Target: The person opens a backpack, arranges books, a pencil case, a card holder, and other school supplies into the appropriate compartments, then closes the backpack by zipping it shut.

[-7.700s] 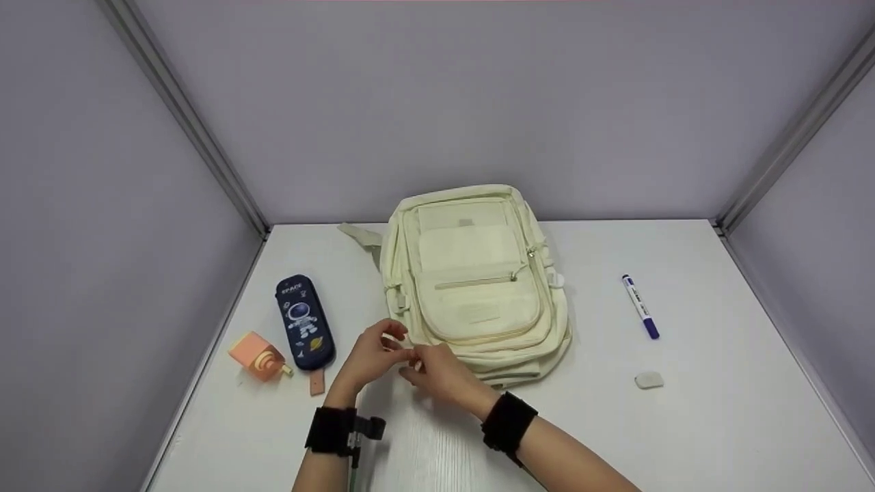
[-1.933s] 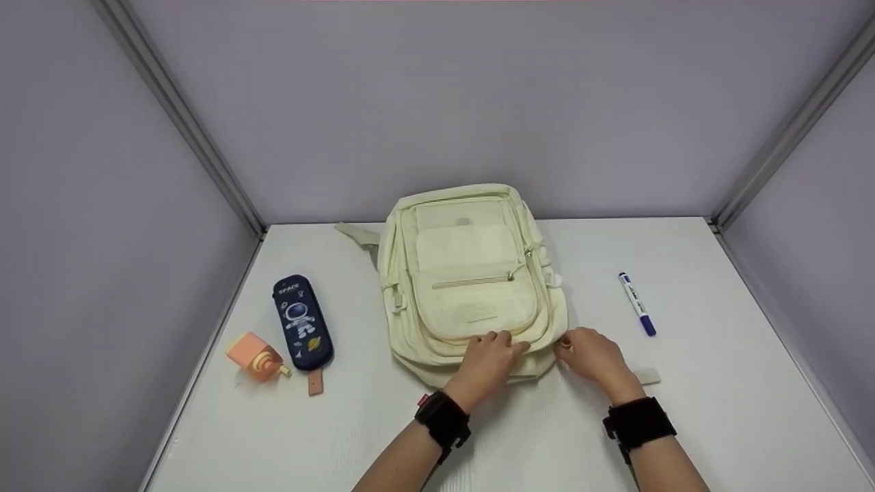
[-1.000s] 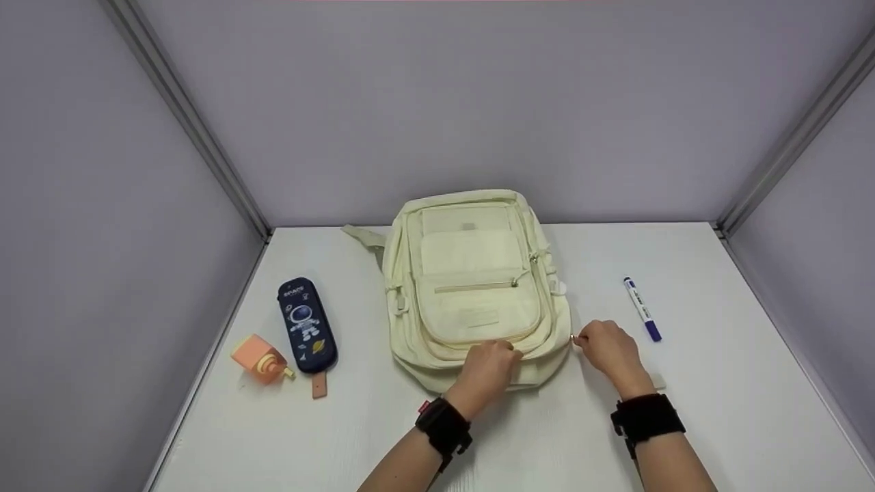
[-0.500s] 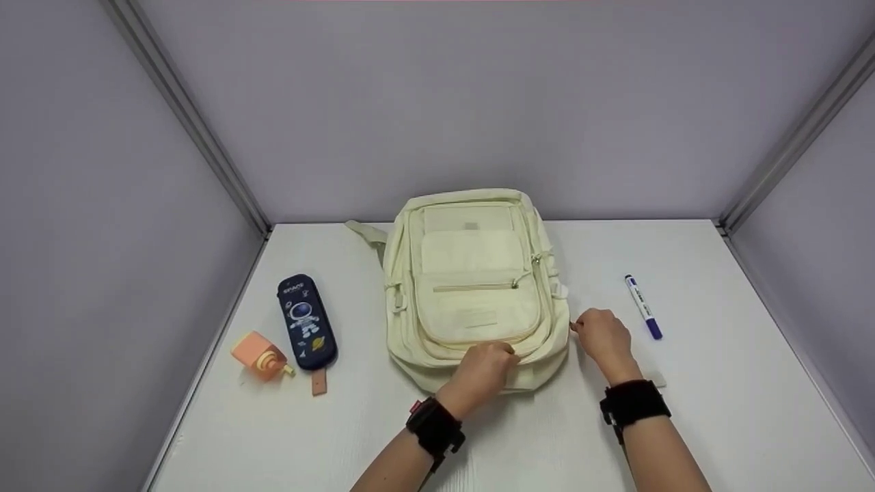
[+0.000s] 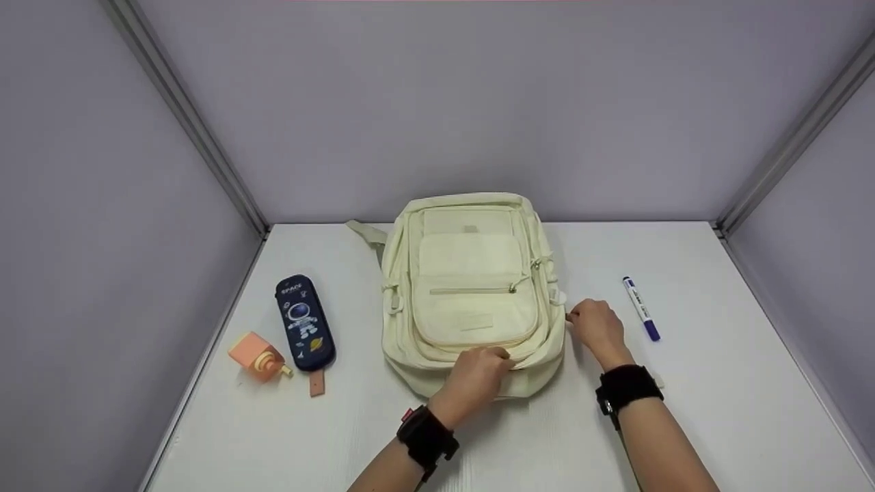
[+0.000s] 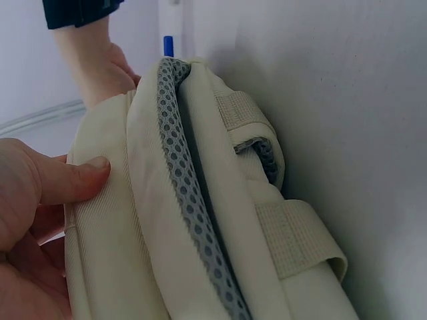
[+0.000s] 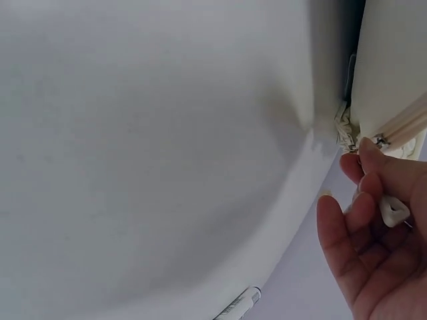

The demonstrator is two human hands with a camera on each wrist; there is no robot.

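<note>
The cream backpack (image 5: 472, 294) lies flat on the white desk (image 5: 718, 383), front pocket up, its bottom end towards the person; the left hand (image 5: 478, 376) grips that near end, thumb (image 6: 77, 180) pressed on the ribbed side panel and fingers curled round the edge; the right hand (image 5: 596, 326) sits at the bag's right flank, fingertips (image 7: 373, 160) pinched at the zipper slider (image 7: 380, 141), though the pull itself is too small to see clearly.

To run this zip well, I judge the left hand should hold firm as an anchor, pressing the fabric taut so the track stays straight; the right hand ought to draw along the line of the teeth, not outwards from the bag, and ease off at the corner where the track bends; a cord toggle (image 7: 393, 212) hangs near the palm and could snag.

A navy pencil case (image 5: 305, 322) and an orange sharpener (image 5: 258, 355) lie to the left; a blue marker (image 5: 640, 307) lies just right of the right hand.
</note>
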